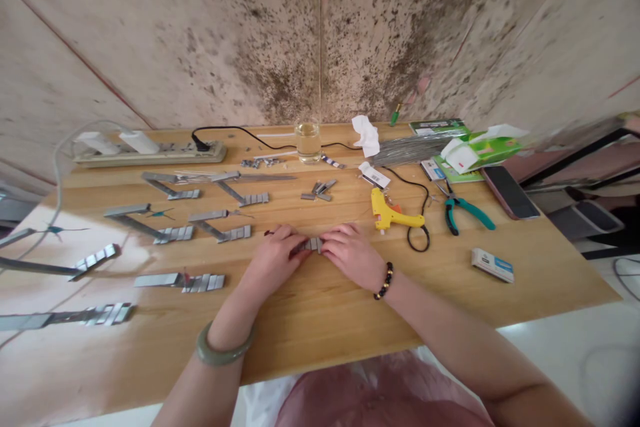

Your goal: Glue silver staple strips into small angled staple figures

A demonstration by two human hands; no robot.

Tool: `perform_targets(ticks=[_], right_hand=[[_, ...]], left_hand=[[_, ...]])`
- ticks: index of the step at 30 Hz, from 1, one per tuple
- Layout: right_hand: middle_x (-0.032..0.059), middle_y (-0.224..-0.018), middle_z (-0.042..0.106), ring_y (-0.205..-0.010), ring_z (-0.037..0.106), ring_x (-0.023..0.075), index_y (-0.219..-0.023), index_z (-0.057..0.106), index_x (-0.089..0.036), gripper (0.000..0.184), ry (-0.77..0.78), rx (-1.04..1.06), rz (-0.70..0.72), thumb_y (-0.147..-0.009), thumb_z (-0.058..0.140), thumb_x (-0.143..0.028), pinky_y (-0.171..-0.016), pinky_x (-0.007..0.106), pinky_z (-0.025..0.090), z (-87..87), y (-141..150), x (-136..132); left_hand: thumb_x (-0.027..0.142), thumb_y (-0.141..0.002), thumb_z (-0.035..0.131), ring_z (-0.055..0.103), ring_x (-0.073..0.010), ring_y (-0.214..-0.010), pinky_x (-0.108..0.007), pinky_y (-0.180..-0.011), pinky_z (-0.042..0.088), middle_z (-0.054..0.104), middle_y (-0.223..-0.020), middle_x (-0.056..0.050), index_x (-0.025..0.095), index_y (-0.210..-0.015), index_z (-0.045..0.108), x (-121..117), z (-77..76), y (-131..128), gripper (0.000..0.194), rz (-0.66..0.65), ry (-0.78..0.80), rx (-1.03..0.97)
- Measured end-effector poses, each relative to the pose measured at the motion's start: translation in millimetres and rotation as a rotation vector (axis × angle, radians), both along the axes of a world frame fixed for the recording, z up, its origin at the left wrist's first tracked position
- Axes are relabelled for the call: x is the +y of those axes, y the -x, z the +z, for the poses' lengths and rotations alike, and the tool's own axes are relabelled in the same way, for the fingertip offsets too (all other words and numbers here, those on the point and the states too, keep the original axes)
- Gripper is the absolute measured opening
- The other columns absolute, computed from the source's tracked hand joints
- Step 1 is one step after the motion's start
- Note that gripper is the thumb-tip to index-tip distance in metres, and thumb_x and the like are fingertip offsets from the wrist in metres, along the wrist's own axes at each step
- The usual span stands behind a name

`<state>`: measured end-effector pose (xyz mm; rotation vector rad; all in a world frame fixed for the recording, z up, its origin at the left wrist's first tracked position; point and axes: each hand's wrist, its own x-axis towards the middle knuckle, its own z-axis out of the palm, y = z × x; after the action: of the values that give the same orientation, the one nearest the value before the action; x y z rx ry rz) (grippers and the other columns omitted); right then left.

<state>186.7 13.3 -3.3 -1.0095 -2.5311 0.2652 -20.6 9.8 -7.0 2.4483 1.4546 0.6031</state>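
Observation:
A short row of grey staple strips [313, 245] lies flat on the wooden table between my hands. My left hand [280, 253] has its fingertips closed on the row's left end. From the other side, my right hand [353, 253] presses its closed fingers on the right end. Beyond them is a small pile of loose grey staple strips [320, 190]. To the left stand several assembled grey staple pieces, one of them a flat-lying piece [203, 282] with a stepped end. A yellow glue gun [397, 213] lies to the right of my right hand.
Teal-handled pliers [467, 210], a phone [510, 192] and a small staple box [493, 265] lie on the right. At the back are a glass of liquid [309, 143], a power strip [150, 155], a bundle of thin wires [410, 149] and a tissue pack [483, 149].

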Motion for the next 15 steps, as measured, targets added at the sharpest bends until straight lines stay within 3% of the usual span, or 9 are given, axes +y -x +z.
perform_targets(ticks=[15], right_hand=[[0.0024, -0.103, 0.07, -0.099, 0.053, 0.0204, -0.086, 0.068, -0.019, 0.01, -0.025, 0.011, 0.007, -0.089, 0.059, -0.018, -0.089, 0.039, 0.039, -1.6, 0.7, 0.1]], left_hand=[[0.019, -0.081, 0.064, 0.056, -0.0201, -0.082, -0.033, -0.075, 0.044, 0.062, -0.086, -0.005, 0.018, -0.09, 0.07, -0.4, -1.8, 0.1, 0.011, -0.008, -0.034, 0.002]])
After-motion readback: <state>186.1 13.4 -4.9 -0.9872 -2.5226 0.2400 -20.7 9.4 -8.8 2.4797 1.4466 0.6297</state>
